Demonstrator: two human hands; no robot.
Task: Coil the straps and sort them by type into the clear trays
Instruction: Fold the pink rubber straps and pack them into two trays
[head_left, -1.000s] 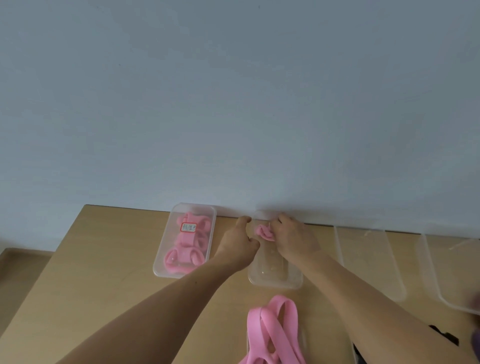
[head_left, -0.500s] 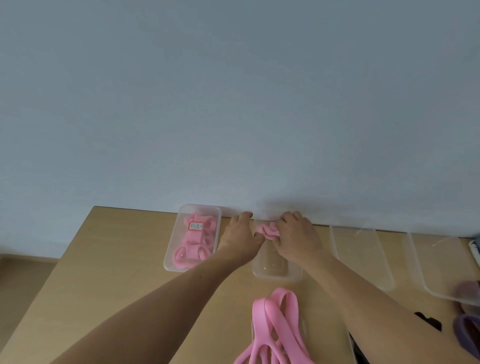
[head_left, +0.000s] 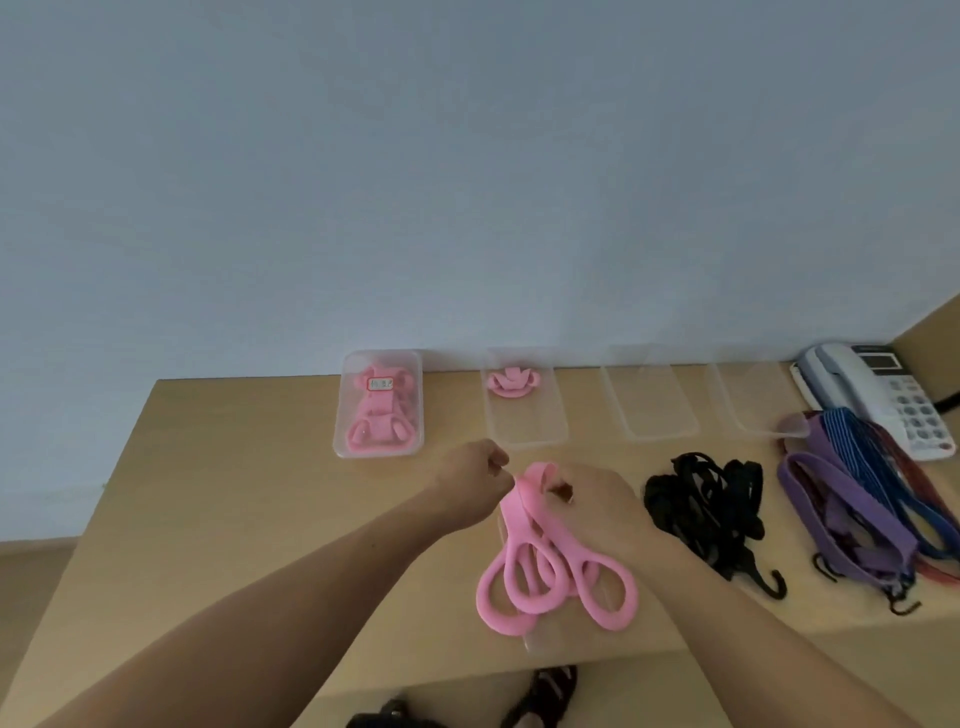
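Several loose pink straps (head_left: 550, 571) lie in loops near the table's front edge. My left hand (head_left: 470, 480) and my right hand (head_left: 592, 504) both pinch the upper end of one pink strap between them. Behind them stands a clear tray (head_left: 535, 434) with one coiled pink strap (head_left: 511, 384) at its far end. To its left, another clear tray (head_left: 343, 431) is filled with coiled pink straps (head_left: 382, 415). Two more clear trays (head_left: 654, 421) (head_left: 753, 415) stand to the right.
A heap of black straps (head_left: 711, 509) with hooks lies right of my right hand. Purple straps (head_left: 852, 514) and blue striped ones (head_left: 857, 441) lie further right, beside a white desk phone (head_left: 878, 395). The wall runs behind the trays. Dark objects (head_left: 540, 691) lie below the table's front edge.
Both hands came back from the second tray, leaving the coiled pink strap in it, and now pinch a strap from the loose pink pile. The camera view shifted down and right.
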